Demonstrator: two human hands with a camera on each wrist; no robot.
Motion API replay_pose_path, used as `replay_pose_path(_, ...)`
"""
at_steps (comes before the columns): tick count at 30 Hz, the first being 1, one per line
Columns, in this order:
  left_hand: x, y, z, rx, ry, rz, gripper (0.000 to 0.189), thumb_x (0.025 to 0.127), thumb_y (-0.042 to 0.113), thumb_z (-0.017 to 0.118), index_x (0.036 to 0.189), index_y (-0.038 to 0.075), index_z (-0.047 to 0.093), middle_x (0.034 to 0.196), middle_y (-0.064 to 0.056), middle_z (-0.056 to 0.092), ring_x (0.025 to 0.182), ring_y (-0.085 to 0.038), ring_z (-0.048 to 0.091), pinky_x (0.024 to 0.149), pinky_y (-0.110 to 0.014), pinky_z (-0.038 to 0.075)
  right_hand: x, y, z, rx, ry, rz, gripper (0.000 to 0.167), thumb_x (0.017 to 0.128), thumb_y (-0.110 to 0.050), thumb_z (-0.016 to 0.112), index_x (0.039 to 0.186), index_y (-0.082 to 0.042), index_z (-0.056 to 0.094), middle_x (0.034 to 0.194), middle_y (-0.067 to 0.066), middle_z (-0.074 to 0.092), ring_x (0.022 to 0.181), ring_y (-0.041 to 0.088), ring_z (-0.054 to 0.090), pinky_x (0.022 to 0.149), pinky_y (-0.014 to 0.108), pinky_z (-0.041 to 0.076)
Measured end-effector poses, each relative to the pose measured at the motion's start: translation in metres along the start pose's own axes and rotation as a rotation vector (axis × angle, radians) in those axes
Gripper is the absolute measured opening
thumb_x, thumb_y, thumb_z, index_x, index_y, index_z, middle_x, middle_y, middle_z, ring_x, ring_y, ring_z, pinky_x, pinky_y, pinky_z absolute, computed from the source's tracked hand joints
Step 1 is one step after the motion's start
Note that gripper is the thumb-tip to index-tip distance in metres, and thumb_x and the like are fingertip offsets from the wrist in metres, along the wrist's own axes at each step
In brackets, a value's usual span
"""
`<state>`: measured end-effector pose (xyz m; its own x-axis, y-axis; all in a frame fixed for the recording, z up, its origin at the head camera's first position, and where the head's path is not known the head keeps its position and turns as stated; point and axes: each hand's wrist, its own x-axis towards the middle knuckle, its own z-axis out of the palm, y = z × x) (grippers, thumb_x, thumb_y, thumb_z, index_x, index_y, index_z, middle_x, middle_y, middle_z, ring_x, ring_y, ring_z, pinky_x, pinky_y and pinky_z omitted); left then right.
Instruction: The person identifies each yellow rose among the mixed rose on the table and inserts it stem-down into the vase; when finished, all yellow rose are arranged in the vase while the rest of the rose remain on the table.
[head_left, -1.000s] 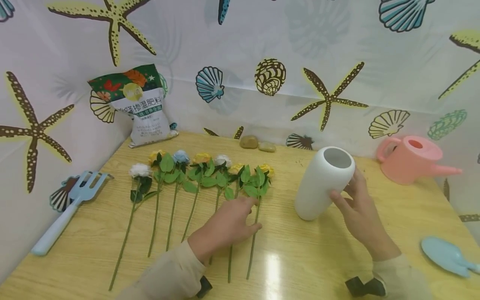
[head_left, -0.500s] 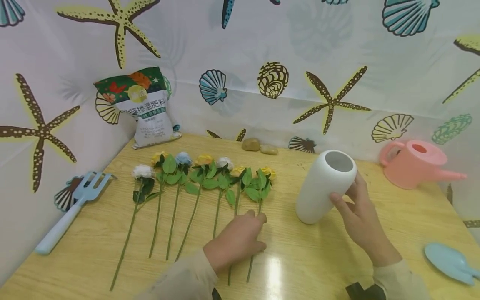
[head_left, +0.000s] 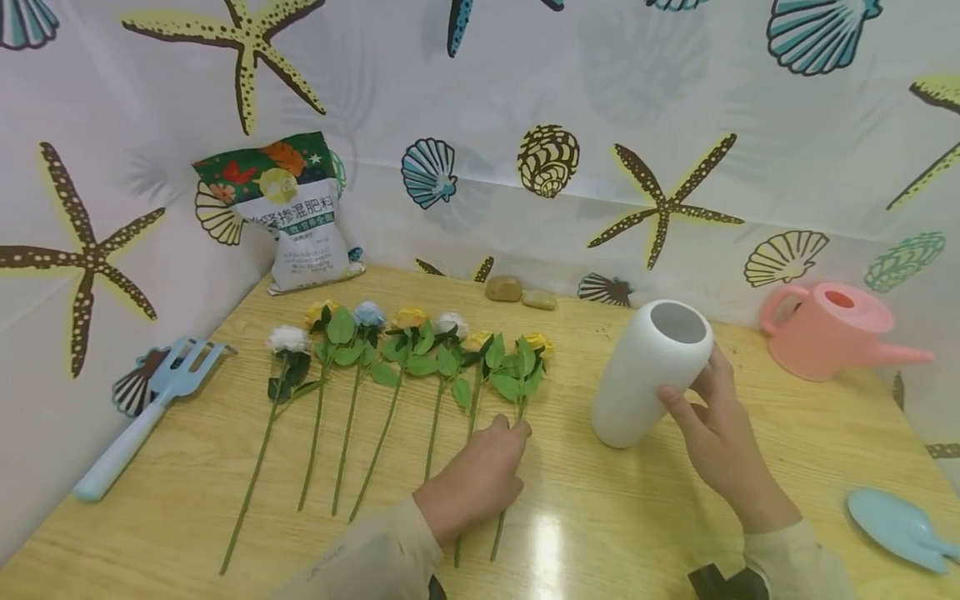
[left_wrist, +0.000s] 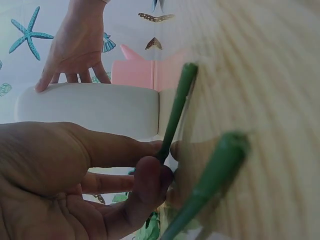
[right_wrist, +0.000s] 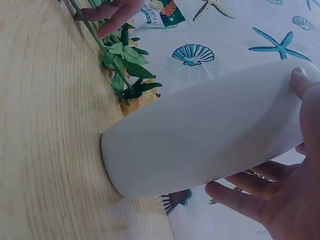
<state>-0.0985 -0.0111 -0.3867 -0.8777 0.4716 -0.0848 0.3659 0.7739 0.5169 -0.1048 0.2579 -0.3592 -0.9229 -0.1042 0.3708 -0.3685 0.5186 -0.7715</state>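
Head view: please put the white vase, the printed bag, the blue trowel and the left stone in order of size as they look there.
Largest to smallest, by visible area:
1. The white vase and the printed bag, too alike to rank.
2. The blue trowel, cut off by the frame's edge.
3. The left stone.

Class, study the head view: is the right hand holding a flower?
No, the right hand grips the vase, which stands to the right of the flowers.
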Motion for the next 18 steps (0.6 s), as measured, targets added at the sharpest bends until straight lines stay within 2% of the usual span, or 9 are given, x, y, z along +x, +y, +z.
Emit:
replay_pose_path(6,-0.0007,-0.0022,-0.0003,0.004,0.018,-0.013,0.052,0.08,-0.006,0.074,0.129,-0.008,0.057,0.11,-0.024,0.062,0.073,-0.018,0.057,0.061,-0.025,0.053,0.0001,-0.0013,0.0003,-0.011,-0.002,0.0,0.077,0.103,-0.005,0.054,0.163,-0.023,0.009,0.147,0.024,0.047,0.119,-0.013,0.045,0.087,0.003,0.045)
replay_pose_path(10,-0.0002,-0.0027,-0.0003,-0.018,0.017,-0.042,0.055,0.081,-0.007,0.071,0.134,-0.007,0.056,0.115,-0.026,0.061,0.076,-0.02,0.058,0.063,-0.028,0.053,0.0003,-0.0018,0.0,-0.017,0.0,-0.002,0.077,0.103,-0.004,0.053,0.163,-0.024,0.009,0.146,0.024,0.047,0.118,-0.013,0.046,0.087,0.003,0.045)
replay_pose_path(16,-0.0005,-0.0052,-0.0011,-0.057,0.034,-0.082,0.055,0.082,-0.007,0.069,0.135,-0.009,0.056,0.12,-0.026,0.061,0.093,-0.028,0.064,0.079,-0.037,0.058,-0.0002,-0.0021,0.0008,-0.017,0.005,-0.006,0.078,0.102,-0.002,0.053,0.163,-0.023,0.009,0.144,0.024,0.049,0.118,-0.012,0.046,0.086,0.003,0.045)
replay_pose_path(18,-0.0008,-0.0067,-0.001,-0.079,0.044,-0.085,0.054,0.081,-0.008,0.068,0.134,-0.01,0.057,0.12,-0.026,0.061,0.094,-0.029,0.064,0.08,-0.039,0.057,-0.0011,-0.0023,0.0013,-0.014,0.006,-0.001,0.077,0.103,-0.003,0.053,0.163,-0.023,0.009,0.144,0.023,0.049,0.118,-0.012,0.046,0.087,0.003,0.045)
